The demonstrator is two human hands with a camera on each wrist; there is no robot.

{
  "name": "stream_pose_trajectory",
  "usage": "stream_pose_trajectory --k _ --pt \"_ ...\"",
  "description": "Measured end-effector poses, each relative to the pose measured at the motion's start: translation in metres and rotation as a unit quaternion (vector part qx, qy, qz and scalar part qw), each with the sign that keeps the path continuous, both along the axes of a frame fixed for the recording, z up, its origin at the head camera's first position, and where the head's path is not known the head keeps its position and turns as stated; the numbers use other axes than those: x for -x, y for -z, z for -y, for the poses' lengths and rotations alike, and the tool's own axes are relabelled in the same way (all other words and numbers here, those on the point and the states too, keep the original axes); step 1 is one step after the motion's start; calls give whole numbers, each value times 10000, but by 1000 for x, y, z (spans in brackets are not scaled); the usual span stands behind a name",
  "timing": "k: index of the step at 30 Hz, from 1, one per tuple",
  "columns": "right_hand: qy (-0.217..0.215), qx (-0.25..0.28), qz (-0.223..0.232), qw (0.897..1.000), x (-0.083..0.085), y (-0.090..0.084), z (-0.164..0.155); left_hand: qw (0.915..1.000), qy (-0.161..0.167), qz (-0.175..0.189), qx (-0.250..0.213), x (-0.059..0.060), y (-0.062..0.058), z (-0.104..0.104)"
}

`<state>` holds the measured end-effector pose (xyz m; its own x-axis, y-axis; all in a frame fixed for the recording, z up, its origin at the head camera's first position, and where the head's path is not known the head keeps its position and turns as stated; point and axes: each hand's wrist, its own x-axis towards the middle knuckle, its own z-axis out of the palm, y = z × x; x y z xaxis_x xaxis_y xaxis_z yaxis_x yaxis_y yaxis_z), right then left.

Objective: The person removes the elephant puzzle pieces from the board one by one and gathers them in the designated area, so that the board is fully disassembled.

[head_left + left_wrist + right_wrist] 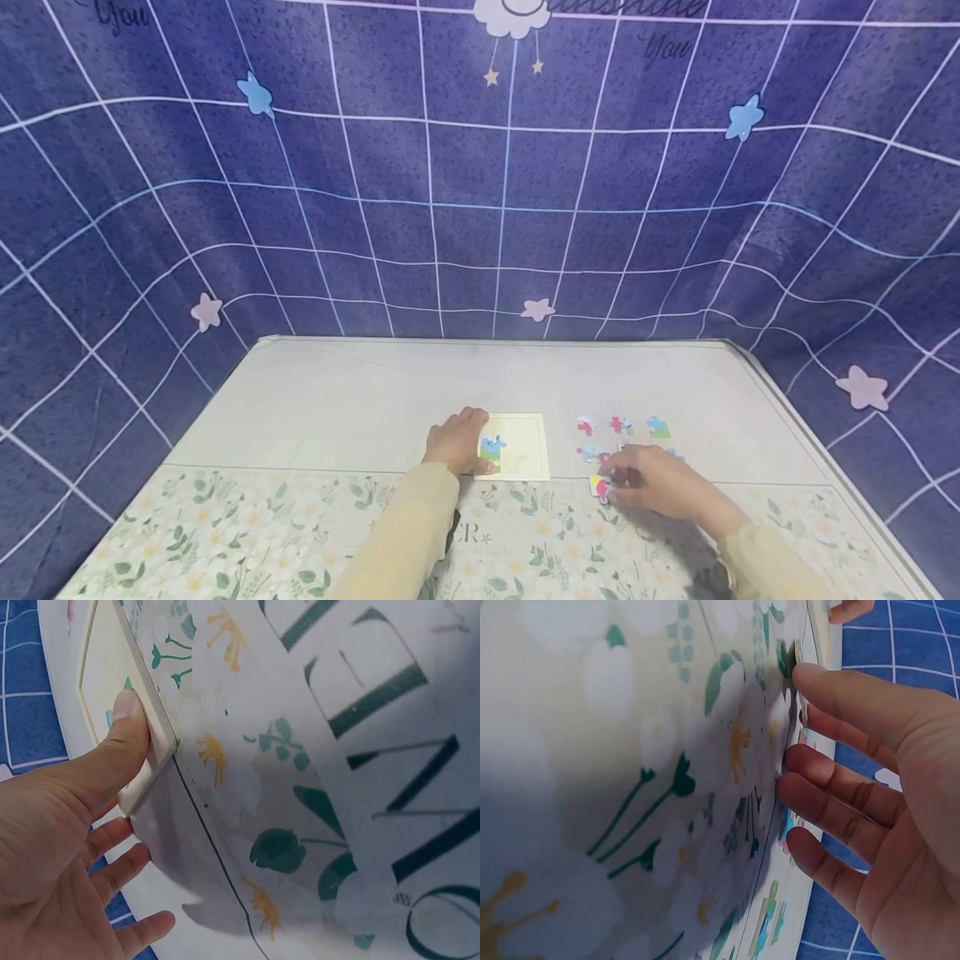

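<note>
A pale, shallow puzzle tray (525, 450) lies at the middle of the table, with a blue and green joined patch of puzzle (491, 447) at its left side. My left hand (455, 442) holds the tray's left edge. In the left wrist view its thumb (127, 720) lies over the rim near a corner, the index finger is partly hidden behind the edge, and the other fingers are spread beside it. Between thumb and fingertips my right hand (648, 482) pinches a yellow, red and white puzzle piece (599, 487), seen edge-on in the right wrist view.
Several loose puzzle pieces lie right of the tray, among them a red and white piece (586, 426), a red and blue piece (621, 425) and a blue-green piece (658, 427). A floral cloth (285, 533) covers the near table. A blue gridded curtain (465, 233) surrounds it.
</note>
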<state>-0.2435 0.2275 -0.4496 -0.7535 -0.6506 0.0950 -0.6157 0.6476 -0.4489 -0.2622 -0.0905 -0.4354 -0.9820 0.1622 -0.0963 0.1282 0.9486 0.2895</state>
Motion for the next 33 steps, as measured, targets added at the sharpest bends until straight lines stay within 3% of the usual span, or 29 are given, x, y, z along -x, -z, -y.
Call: stream_pose_trajectory --k 15,18,25,33 --pt "148 -222 -80 9996 -3 0 3 10000 -20 -38 25 -2 -1 0" --pt "256 85 -54 9996 -3 -3 3 10000 11 -18 -28 -2 -1 0" --pt "609 882 -700 9918 0 -9 11 10000 51 -24 -65 -2 0 0" --pt "1112 1399 -411 9831 3 -4 31 10000 40 -74 -13 -2 0 0"
